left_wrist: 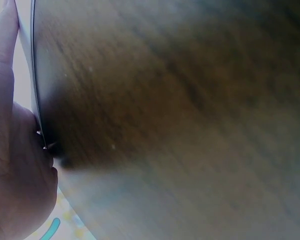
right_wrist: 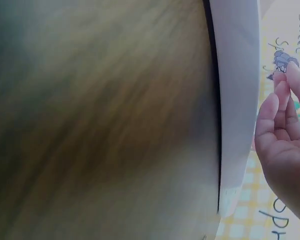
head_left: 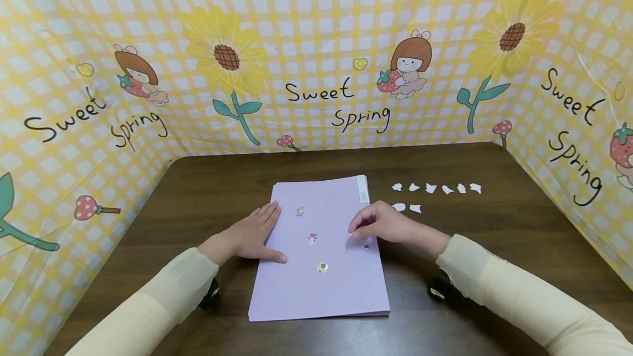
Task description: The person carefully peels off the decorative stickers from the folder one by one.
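A lilac folder (head_left: 296, 295) lies flat on the table. On its cover are a small red-and-white sticker (head_left: 299, 211), a pink character sticker (head_left: 313, 238) and a yellow-green sticker (head_left: 322, 267). My left hand (head_left: 254, 232) rests on the folder's left edge, fingers straight and thumb spread over the cover. Above the folder's right side, my right hand (head_left: 378, 221) pinches a small sticker between thumb and fingertip. In the right wrist view this sticker (right_wrist: 284, 61) shows a greyish-purple figure, partly covered by the fingers. The left wrist view catches only part of the left hand (left_wrist: 20, 150).
Several torn white paper scraps (head_left: 431, 188) lie in two rows on the dark wooden table (head_left: 198, 180), right of the folder's top. A white label (head_left: 363, 191) sits at the folder's upper right corner. Checked yellow fabric (head_left: 316, 32) encloses the table's back and sides.
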Demonstrator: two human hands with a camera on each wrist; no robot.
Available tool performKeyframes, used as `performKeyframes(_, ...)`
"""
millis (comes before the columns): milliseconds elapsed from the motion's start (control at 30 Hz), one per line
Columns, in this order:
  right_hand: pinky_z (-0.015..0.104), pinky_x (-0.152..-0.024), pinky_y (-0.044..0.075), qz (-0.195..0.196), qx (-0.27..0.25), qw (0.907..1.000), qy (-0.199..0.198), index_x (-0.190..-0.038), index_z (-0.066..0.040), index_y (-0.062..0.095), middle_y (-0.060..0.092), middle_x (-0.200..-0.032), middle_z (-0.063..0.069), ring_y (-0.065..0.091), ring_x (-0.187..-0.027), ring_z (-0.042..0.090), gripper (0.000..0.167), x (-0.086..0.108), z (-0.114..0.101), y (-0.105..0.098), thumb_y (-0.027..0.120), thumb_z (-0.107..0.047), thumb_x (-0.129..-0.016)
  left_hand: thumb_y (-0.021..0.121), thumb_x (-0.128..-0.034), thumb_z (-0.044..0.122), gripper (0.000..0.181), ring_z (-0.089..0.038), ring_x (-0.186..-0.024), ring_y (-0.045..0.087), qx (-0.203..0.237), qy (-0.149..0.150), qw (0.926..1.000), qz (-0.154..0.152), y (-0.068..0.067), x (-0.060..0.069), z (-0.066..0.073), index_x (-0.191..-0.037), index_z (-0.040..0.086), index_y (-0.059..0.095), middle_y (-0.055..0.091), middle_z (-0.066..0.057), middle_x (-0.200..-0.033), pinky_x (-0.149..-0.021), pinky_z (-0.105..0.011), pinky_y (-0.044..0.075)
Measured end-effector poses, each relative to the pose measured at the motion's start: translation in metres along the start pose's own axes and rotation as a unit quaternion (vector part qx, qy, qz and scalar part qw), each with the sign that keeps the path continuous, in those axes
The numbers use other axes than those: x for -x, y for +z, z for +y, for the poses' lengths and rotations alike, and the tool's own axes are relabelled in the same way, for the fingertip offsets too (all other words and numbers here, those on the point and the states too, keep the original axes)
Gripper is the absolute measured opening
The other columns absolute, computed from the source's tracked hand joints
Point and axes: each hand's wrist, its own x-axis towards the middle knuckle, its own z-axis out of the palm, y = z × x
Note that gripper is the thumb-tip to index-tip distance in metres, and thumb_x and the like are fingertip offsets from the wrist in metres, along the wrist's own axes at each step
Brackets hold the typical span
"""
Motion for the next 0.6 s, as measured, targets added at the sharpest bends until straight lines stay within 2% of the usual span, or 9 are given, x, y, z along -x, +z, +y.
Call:
performKeyframes(200, 0.027, -0.07, 0.053, 0.02, -0.001, 0.999, 0.041, -0.094, -0.004, 0.077, 0.072, -0.091, 0.003, 0.061, -0.078, 0.017, 0.013, 0.009, 0.002, -0.01, 0.078, -0.011, -0.082, 0.051, -0.0733, 0.084, 0.126, -0.036, -0.146, 0.004, 0.003, -0.002, 1.0, -0.001, 0.0, 0.0, -0.001, -0.153, -0.005, 0.011, 0.004, -0.022, -0.16, -0.116, -0.049, 0.01)
performKeyframes(400, 0.027, -0.075, 0.053, 0.048, -0.009, 0.9974, 0.052, -0.093, -0.004, 0.077, 0.074, -0.092, 0.005, 0.064, -0.087, 0.017, 0.013, 0.018, 0.004, -0.019, 0.078, -0.012, -0.083, 0.051, -0.0734, 0.084, 0.126, -0.036, -0.146, 0.005, 0.005, -0.002, 1.0, -0.001, 0.0, 0.0, 0.0, -0.153, -0.005, 0.012, 0.005, -0.022, -0.16, -0.116, -0.048, 0.011)
performKeyframes(600, 0.027, -0.071, 0.052, 0.079, -0.054, 0.9935, 0.061, -0.092, 0.002, 0.073, 0.072, -0.087, 0.007, 0.062, -0.08, 0.017, 0.014, 0.024, 0.01, -0.026, 0.077, -0.006, -0.082, 0.052, -0.074, 0.083, 0.125, -0.036, -0.146, 0.004, 0.004, 0.0, 1.0, -0.001, 0.0, -0.001, 0.0, -0.153, -0.005, 0.012, 0.005, -0.022, -0.16, -0.116, -0.048, 0.011)
